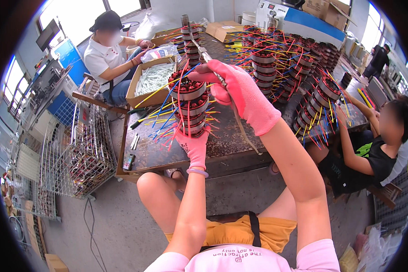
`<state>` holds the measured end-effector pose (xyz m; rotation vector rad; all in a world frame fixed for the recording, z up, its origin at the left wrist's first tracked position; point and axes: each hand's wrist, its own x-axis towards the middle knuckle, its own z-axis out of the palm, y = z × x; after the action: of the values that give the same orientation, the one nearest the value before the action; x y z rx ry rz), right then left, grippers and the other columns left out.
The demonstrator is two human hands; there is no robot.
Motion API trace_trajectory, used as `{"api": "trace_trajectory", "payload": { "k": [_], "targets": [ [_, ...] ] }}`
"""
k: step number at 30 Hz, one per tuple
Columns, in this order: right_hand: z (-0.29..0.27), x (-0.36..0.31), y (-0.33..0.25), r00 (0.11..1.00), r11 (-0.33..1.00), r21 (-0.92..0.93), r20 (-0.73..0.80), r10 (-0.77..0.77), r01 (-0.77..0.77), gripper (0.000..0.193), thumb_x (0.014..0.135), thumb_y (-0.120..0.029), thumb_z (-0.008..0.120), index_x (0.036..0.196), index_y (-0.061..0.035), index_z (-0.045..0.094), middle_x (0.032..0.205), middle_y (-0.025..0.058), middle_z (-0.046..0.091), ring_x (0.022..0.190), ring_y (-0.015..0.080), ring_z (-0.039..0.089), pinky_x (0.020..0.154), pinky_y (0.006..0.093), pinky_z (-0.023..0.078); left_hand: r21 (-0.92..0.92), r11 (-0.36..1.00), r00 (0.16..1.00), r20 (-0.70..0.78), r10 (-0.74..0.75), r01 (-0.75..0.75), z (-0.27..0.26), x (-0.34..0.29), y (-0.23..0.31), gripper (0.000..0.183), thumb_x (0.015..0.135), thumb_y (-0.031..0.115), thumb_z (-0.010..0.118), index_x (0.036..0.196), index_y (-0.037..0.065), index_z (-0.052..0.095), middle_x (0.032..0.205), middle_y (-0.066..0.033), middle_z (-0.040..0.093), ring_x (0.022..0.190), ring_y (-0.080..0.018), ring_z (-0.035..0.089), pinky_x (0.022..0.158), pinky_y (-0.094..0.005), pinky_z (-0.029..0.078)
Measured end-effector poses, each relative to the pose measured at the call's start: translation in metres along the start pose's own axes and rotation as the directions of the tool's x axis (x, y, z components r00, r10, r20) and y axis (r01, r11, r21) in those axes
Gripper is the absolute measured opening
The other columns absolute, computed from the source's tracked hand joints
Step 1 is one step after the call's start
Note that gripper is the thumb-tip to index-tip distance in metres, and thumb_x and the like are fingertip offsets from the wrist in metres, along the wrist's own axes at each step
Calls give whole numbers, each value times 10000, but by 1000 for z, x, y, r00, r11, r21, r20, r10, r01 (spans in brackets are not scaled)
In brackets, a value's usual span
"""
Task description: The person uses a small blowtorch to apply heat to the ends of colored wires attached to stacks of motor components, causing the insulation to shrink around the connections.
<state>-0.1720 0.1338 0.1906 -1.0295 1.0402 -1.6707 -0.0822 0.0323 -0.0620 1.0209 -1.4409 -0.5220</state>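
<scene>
In front of me stands a stack of motor stators [190, 109], red-wound rings with blue, yellow and red wires sticking out. My left hand [195, 146], in a pink glove, grips the bottom of the stack; its fingers are partly hidden behind the rings and wires. My right hand [242, 90], also gloved in pink, is closed around a slim metal tool with a cord [205, 55], above the top stator. The tool's long thin end points up and away, and its brown cord hangs toward the table edge. The dark-stained fingertips are at the top stator's rim.
An open cardboard box [143, 93] of white tubes stands left. Green-handled pliers [138, 121] and a lighter [128, 162] lie on the worn table [167, 156]. More stator stacks [264, 70] crowd the far right. Co-workers sit at left and right; wire cages [81, 149] stand left.
</scene>
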Motion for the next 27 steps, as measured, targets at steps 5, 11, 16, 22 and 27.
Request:
{"api": "trace_trajectory", "payload": {
  "k": [5, 11, 16, 22, 27],
  "targets": [
    [-11, -8, -6, 1000, 1000, 19, 14, -10, 10, 397, 1029, -307, 484, 1178, 44, 594, 1162, 163, 696, 460, 23, 313, 434, 197, 280, 101, 990, 993, 79, 86, -94, -11, 19, 0, 860, 519, 307, 930, 1232, 30, 537, 1212, -183, 585, 1120, -358, 556, 999, -464, 432],
    [-16, -31, -16, 997, 995, -76, -48, -66, 62, 373, 995, -262, 509, 1172, 56, 592, 1128, 166, 710, 477, 35, 325, 444, 211, 259, -70, 997, 999, 4, 40, -40, -24, 43, -23, 907, 518, 314, 936, 1274, 39, 516, 1254, -166, 561, 1151, -341, 534, 1016, -461, 425],
    [-26, -48, -9, 995, 986, -146, -40, -87, 80, 389, 1051, -301, 450, 1199, 24, 604, 1234, 218, 656, 452, -1, 292, 459, 178, 284, -53, 998, 998, -58, 32, -35, -34, 64, -51, 1063, 496, 186, 943, 1393, -1, 403, 1337, -153, 516, 1214, -283, 524, 1041, -419, 432],
    [-36, -68, -2, 993, 997, -42, -102, 56, -61, 375, 1039, -296, 462, 1189, 20, 599, 1180, 180, 683, 484, 9, 343, 450, 187, 287, -59, 998, 997, -80, 15, -19, -45, 93, -75, 1164, 468, 217, 955, 1429, 6, 333, 1354, -149, 479, 1273, -287, 472, 1091, -416, 383],
    [-30, -88, 10, 976, 992, -53, -189, 105, -117, 391, 1053, -317, 447, 1171, 18, 609, 1162, 225, 682, 428, 0, 308, 419, 184, 243, 7, 998, 994, -86, 60, -60, -52, 116, -93, 1168, 450, 277, 962, 1413, 13, 356, 1366, -159, 473, 1271, -303, 473, 1089, -432, 384]
  ]
}}
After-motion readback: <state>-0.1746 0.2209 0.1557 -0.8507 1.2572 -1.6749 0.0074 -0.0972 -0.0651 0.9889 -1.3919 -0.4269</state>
